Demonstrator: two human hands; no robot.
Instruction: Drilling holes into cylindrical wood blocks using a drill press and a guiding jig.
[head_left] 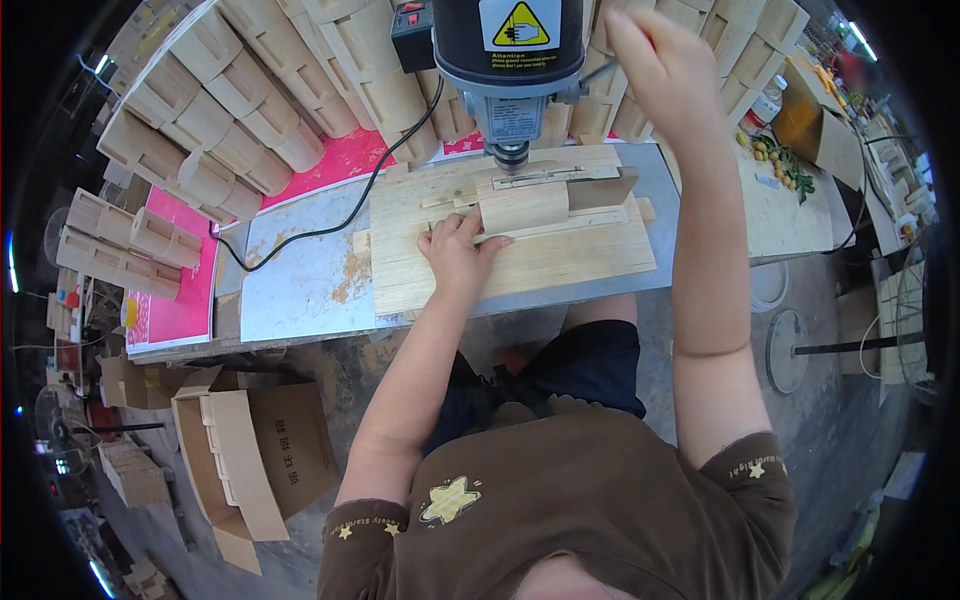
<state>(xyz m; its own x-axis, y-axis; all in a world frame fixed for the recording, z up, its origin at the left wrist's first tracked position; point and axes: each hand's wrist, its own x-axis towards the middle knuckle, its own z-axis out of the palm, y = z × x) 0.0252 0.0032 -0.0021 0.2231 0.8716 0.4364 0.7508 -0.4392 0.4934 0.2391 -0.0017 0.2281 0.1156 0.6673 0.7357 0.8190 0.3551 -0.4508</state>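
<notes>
The pale wooden cylindrical workpiece (525, 204) lies on its side on the flat rectangular pale wooden board (590, 255), beneath the metal chuck (511, 157) of the black-and-grey drill press (512, 75). The board rests on the grey bench (300, 255). The left hand (460, 258) is at the workpiece's left end, fingertips against it; its grip is spread, with the thumb extended to the right. The right hand (668, 72) is raised beside the drill press, fingers curled; whether its grip is closed on a lever cannot be determined. Stacked pale wooden cylinders (215, 115) stand behind, left of the drill press.
</notes>
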